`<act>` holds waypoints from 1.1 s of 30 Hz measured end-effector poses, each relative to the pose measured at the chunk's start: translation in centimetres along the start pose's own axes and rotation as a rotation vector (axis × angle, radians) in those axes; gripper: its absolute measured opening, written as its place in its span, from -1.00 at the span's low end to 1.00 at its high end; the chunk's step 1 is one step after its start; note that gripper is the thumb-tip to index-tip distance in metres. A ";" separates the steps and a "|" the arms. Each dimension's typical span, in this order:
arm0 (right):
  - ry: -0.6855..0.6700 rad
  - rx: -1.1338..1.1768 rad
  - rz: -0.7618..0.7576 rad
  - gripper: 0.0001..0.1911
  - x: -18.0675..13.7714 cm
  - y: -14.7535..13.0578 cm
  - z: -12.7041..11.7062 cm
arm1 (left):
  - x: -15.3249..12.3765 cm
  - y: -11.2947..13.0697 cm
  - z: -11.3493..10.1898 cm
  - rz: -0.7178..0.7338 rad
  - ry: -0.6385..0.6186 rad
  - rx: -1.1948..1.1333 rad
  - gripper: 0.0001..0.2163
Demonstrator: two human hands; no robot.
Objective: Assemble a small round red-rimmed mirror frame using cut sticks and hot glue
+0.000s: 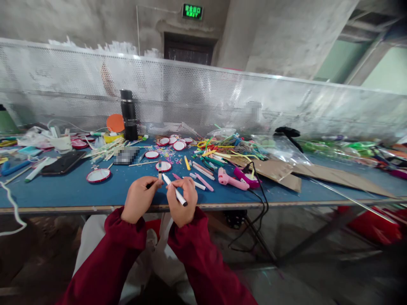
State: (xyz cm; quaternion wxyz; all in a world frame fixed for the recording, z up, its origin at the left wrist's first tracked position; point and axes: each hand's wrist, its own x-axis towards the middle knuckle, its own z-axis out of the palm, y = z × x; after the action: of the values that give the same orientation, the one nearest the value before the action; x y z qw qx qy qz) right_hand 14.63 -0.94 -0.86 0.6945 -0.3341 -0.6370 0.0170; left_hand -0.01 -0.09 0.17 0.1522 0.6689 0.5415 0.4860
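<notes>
Dark red cloth sleeves [100,264] nearest, rising from seven and five o'clock on a dial centred on the hands, twelve toward the wall. At the dial's middle, over the table's near edge, left hand [141,199] with thumb and fingers pinched together on a flat, pale wooden stick with dark bands [160,170], stood upright. Just beside, right hand [183,201] clamped around a slim white marker with a black end [174,189], aslant, its far end close to the stick; cannot tell whether touching.

Beneath, a crowded blue tabletop [73,195] with a pale, worn edge. Just past the stick at twelve, a round white disc with a red rim [164,166]; farther out, a scatter of tiny coloured loops [168,153]. Toward ten, a black phone [63,163]; at eleven, a tall black bottle [128,116] beside an orange disc [115,123]. Around two, loose coloured pens [203,182] and a tangle of bright strands [219,148]. At three, a pink glue gun [233,180], then flat brown cardboard [270,168].

Along the far side, a perforated silvery metal panel [197,93]. Beyond at twelve, rough grey concrete wall [95,25], dark doorway [189,54], lit green EXIT sign [192,12] above.
</notes>
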 end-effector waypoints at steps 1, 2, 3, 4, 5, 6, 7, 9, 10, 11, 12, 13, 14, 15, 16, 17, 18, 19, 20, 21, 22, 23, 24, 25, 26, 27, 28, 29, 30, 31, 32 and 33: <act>-0.005 0.005 -0.008 -0.90 0.0 0.0 0.0 | 0.0 0.0 0.0 0.004 -0.004 0.001 -0.72; -0.012 0.009 -0.017 -0.90 0.1 -0.1 0.0 | 0.0 0.0 0.0 0.008 -0.006 0.002 -0.72; -0.019 0.012 -0.026 -0.90 0.1 -0.1 0.0 | 0.0 0.1 0.0 0.012 -0.007 0.005 -0.72; -0.026 0.015 -0.034 -0.90 0.1 -0.1 0.0 | 0.0 0.1 0.0 0.015 -0.007 0.007 -0.71; -0.032 0.018 -0.039 -0.90 0.2 -0.1 0.1 | 0.0 0.1 0.0 0.016 -0.006 0.009 -0.71; -0.035 0.021 -0.043 -0.89 0.2 -0.1 0.1 | 0.0 0.2 0.0 0.016 -0.007 0.008 -0.71; -0.036 0.024 -0.045 -0.89 0.2 -0.1 0.1 | 0.0 0.2 0.0 0.015 -0.007 0.005 -0.71; -0.035 0.026 -0.047 -0.89 0.2 0.0 0.2 | 0.0 0.2 0.0 0.009 -0.006 -0.005 -0.71; -0.033 0.024 -0.046 -0.89 0.1 0.0 0.2 | 0.0 0.2 0.0 0.006 -0.004 -0.008 -0.71; -0.032 0.020 -0.045 -0.89 0.1 0.0 0.2 | 0.0 0.2 0.0 0.003 -0.002 -0.008 -0.71; -0.029 0.015 -0.042 -0.89 0.1 0.0 0.2 | 0.0 0.2 0.0 0.002 0.001 -0.006 -0.72; -0.025 0.010 -0.036 -0.89 0.1 0.0 0.2 | 0.0 0.1 0.0 0.002 0.003 -0.003 -0.72; -0.017 0.004 -0.028 -0.89 0.1 0.0 0.2 | 0.0 0.1 0.0 0.004 0.004 0.000 -0.72; -0.007 -0.001 -0.020 -0.89 0.0 0.0 0.2 | 0.0 0.0 0.0 0.005 0.004 0.002 -0.73; 0.003 -0.004 -0.012 -0.89 0.0 0.0 0.1 | 0.0 0.0 0.0 0.007 0.002 0.003 -0.73; 0.011 -0.004 -0.006 -0.89 0.0 0.0 0.1 | 0.0 -0.1 0.0 0.008 0.000 0.004 -0.74; 0.017 -0.002 -0.003 -0.89 0.0 -0.1 0.1 | 0.0 -0.1 0.0 0.007 -0.004 0.005 -0.74; 0.018 0.003 -0.004 -0.89 0.0 -0.1 0.1 | 0.0 -0.1 0.0 0.007 -0.007 0.006 -0.74; 0.016 0.009 -0.009 -0.89 0.0 -0.1 0.1 | 0.0 -0.1 0.0 0.007 -0.010 0.007 -0.73; 0.010 0.015 -0.015 -0.89 0.0 -0.1 0.1 | 0.0 -0.1 0.0 0.007 -0.013 0.006 -0.73; 0.003 0.022 -0.023 -0.88 0.1 -0.1 0.1 | 0.0 0.0 0.0 0.005 -0.015 0.003 -0.72; -0.004 0.028 -0.030 -0.88 0.1 -0.1 0.1 | 0.0 0.0 0.0 0.004 -0.016 -0.001 -0.72; -0.011 0.033 -0.036 -0.89 0.1 -0.1 0.1 | 0.0 0.1 0.0 0.003 -0.016 -0.005 -0.72; -0.017 0.036 -0.041 -0.89 0.1 -0.1 0.1 | 0.0 0.2 0.0 0.002 -0.015 -0.009 -0.71; -0.021 0.038 -0.043 -0.89 0.1 -0.1 0.1 | -0.1 0.2 0.0 0.003 -0.012 -0.012 -0.71; -0.022 0.037 -0.044 -0.89 0.1 -0.1 0.1 | -0.1 0.2 0.0 0.005 -0.009 -0.017 -0.72; -0.023 0.035 -0.044 -0.89 0.1 -0.1 0.1 | -0.1 0.2 0.0 0.009 -0.007 -0.020 -0.72; -0.025 0.032 -0.044 -0.89 0.1 -0.1 0.1 | -0.1 0.2 0.0 0.012 -0.005 -0.023 -0.72; -0.026 0.029 -0.043 -0.89 0.1 0.0 0.1 | -0.1 0.2 0.0 0.013 -0.005 -0.022 -0.72; -0.025 0.025 -0.039 -0.89 0.1 0.0 0.1 | -0.1 0.2 0.0 0.014 -0.005 -0.019 -0.73; -0.022 0.020 -0.034 -0.89 0.1 0.0 0.1 | -0.1 0.1 0.0 0.013 -0.004 -0.015 -0.73; -0.016 0.013 -0.026 -0.89 0.1 0.0 0.1 | -0.1 0.1 0.0 0.010 0.000 -0.012 -0.73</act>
State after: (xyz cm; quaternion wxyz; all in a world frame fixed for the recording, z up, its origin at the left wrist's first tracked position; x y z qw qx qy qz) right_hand 14.56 -0.87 -0.81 0.6917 -0.3210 -0.6468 0.0150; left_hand 0.08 -0.18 0.19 0.1536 0.6708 0.5351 0.4900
